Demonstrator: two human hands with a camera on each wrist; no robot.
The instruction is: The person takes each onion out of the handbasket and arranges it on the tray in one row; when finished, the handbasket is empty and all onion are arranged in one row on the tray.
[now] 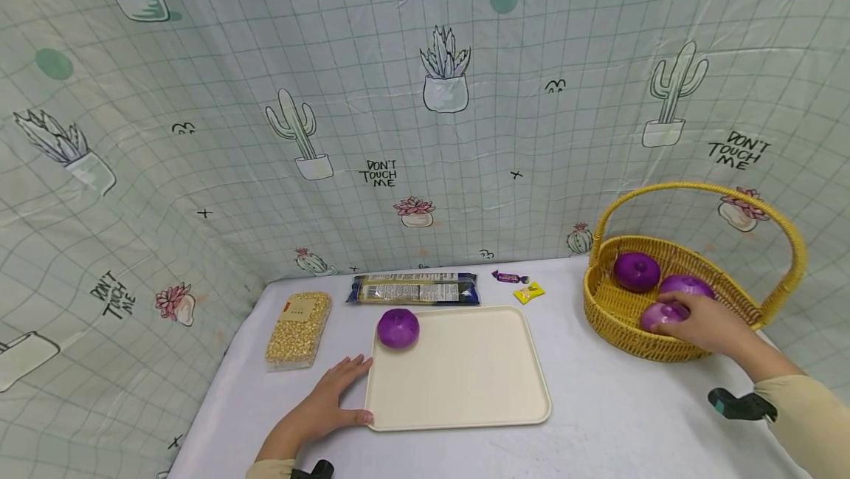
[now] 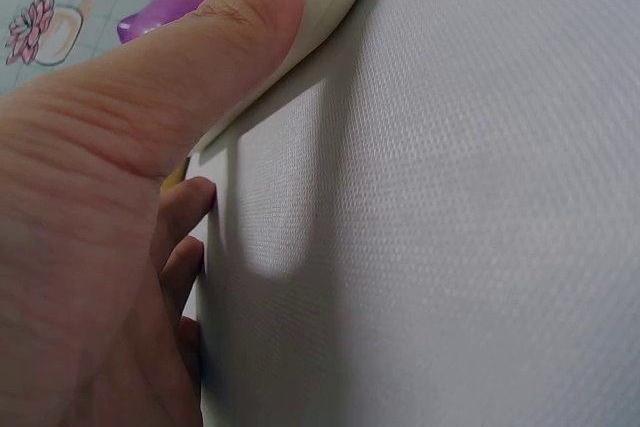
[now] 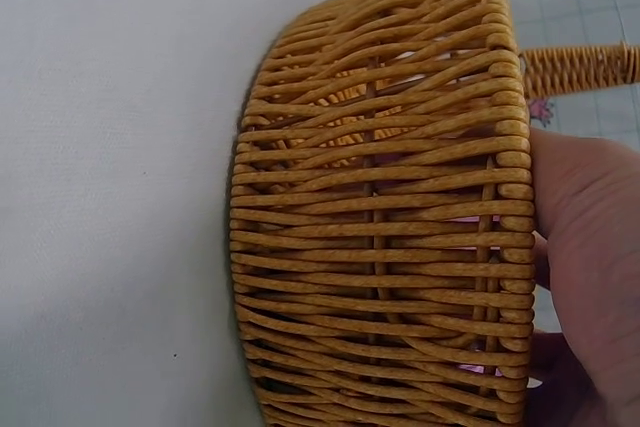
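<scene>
My right hand [image 1: 707, 324] reaches into the yellow wicker basket [image 1: 637, 346] and grips a purple onion [image 1: 657, 315], fingers and thumb curled round it. Two more purple onions, one at the back left [image 1: 637, 271] and one behind my hand [image 1: 687, 285], lie in the basket. In the right wrist view the woven side [image 3: 390, 197] hides most of the fingers. My left hand [image 1: 325, 401] rests at the left edge of the cream tray [image 1: 458, 376], fingers extended and the thumb [image 2: 220, 37] on the rim. Another purple onion [image 1: 398, 328] sits in the tray's back left corner.
Left of the tray lies a clear pack of yellow kernels [image 1: 299, 330]. A long blue-ended packet [image 1: 413, 289] is behind the tray, with a purple-wrapped candy [image 1: 510, 277] and a yellow-wrapped candy [image 1: 528, 292] to its right. The basket's tall handle [image 1: 697, 186] arches above it. A patterned cloth hangs behind.
</scene>
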